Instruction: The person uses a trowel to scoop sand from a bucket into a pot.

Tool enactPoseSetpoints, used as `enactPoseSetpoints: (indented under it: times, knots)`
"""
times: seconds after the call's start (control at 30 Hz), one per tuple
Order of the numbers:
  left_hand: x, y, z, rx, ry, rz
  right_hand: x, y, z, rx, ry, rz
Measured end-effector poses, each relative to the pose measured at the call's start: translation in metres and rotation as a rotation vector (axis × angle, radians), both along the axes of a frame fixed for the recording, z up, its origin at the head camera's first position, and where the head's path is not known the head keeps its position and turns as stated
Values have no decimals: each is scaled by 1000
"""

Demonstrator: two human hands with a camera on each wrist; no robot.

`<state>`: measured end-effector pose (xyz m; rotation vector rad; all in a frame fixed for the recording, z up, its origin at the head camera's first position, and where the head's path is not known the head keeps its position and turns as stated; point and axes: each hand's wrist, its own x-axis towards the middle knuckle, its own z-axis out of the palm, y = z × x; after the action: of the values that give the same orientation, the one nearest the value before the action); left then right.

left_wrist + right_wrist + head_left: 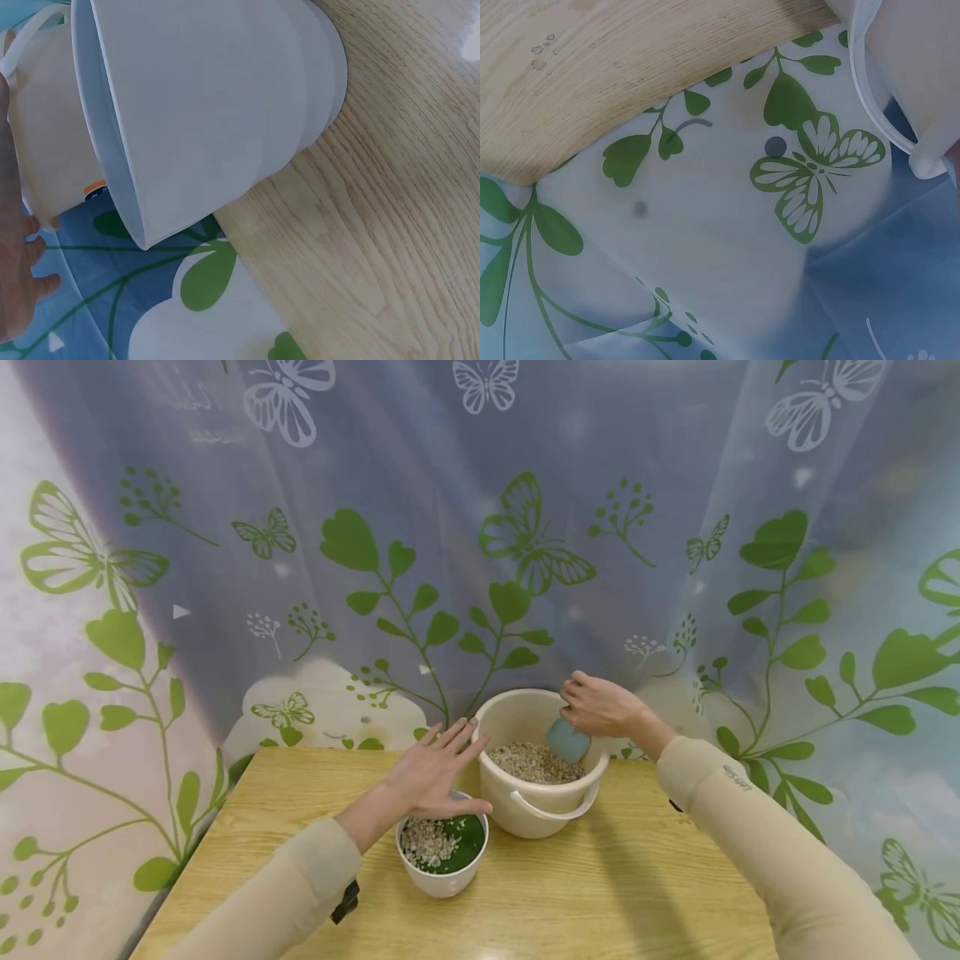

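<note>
A cream bucket (495,814) stands at the table's back edge, part filled with pale, coarse grains (528,762). In the head view my right hand (600,706) grips a small blue scoop (567,742), which dips into the bucket over the grains. My left hand (442,768) spreads its fingers above a white pot (442,885), fingertips right at the bucket's rim. Inside the pot, similar grains (427,845) cover part of a green surface (468,843). The left wrist view shows the side of the pot (210,97) and part of the left hand (19,277).
A wooden table (585,893) carries the pot and bucket. The bucket's white handle (555,814) hangs down at its front. Behind the table hangs a curtain (450,468) printed with butterflies and leaves, reaching down past the table's back edge.
</note>
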<state>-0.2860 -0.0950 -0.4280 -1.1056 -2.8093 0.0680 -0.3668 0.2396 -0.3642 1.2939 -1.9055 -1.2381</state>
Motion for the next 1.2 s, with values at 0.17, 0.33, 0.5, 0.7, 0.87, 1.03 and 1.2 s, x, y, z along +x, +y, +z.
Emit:
enactPoseSetpoints:
  times: [0.17,0.33,0.5,0.7,0.87,1.03,1.2]
  knots:
    - [0,1,-2,-16,13,0,2,1,-4,-5,-11,-12]
    - [2,2,-3,-21,13,7,3,2,-11,-9,-50,-44]
    - [2,2,-2,-18,5,11,3,0,-16,-36,-80,-46]
    - [1,2,-4,-11,16,4,3,-3,-19,-43,-97,-60]
    - [1,2,-4,-6,24,3,4,-12,-25,-48,-160,-63]
    - [2,2,-3,-15,23,8,4,-17,-29,-62,-197,-103]
    - [1,3,-3,-5,18,15,5,-18,-29,-72,-195,-123]
